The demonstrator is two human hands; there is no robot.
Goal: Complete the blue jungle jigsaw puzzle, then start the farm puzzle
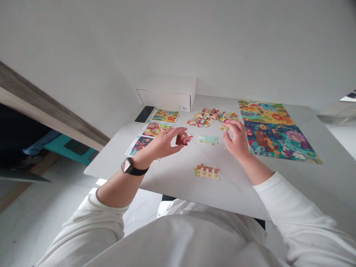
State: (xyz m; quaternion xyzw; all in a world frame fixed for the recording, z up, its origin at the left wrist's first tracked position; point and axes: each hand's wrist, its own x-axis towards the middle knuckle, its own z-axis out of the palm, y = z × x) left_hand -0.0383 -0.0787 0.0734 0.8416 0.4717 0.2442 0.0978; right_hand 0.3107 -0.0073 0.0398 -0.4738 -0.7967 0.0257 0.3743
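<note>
My left hand (167,142), with a dark watch on its wrist, curls its thumb and fingers about the edges of a dark red puzzle piece (182,139). Between the fingertips of my right hand (236,137) is a small yellow-green puzzle piece (222,127). A pale green joined strip of puzzle pieces (208,139) lies on the table between both hands. Closer to my body rests a joined brown strip with a white fence (207,172). Beyond my hands is a heap of loose puzzle pieces (205,117). Part of another piece shows under my right hand.
A white box (167,92) stands by the wall at the back. A phone (144,114) and picture cards (154,129) lie at the left of the white table (178,185). Two colourful picture sheets (278,133) cover part of the right side.
</note>
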